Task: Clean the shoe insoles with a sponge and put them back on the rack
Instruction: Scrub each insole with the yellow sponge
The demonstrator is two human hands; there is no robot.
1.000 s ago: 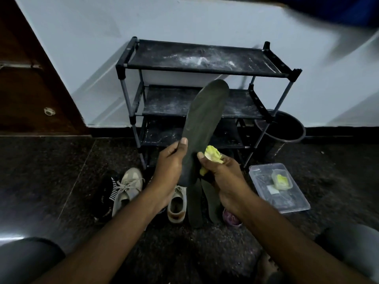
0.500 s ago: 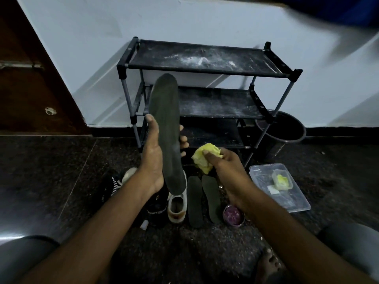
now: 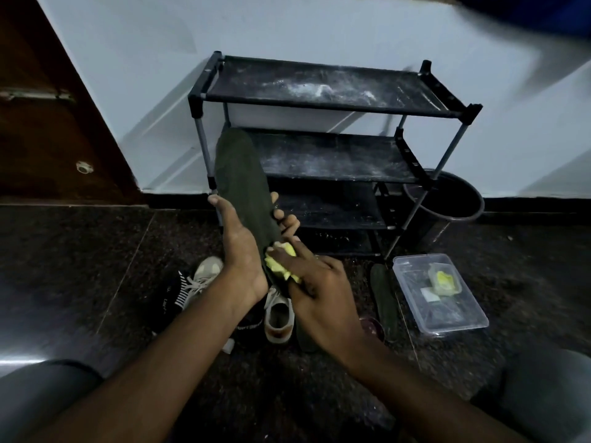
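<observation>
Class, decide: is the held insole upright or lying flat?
Upright, leaning slightly left: the insole rises above the left hand gripping its lower part.

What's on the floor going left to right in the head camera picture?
Along the floor: laced sneaker → white shoe → dark insole lying flat → clear plastic box.

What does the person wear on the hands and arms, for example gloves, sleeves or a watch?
Nothing that I can see. The left hand and the right hand have no gloves, rings or bands. Both forearms are uncovered to the picture's edge: no sleeves, no watch.
</observation>
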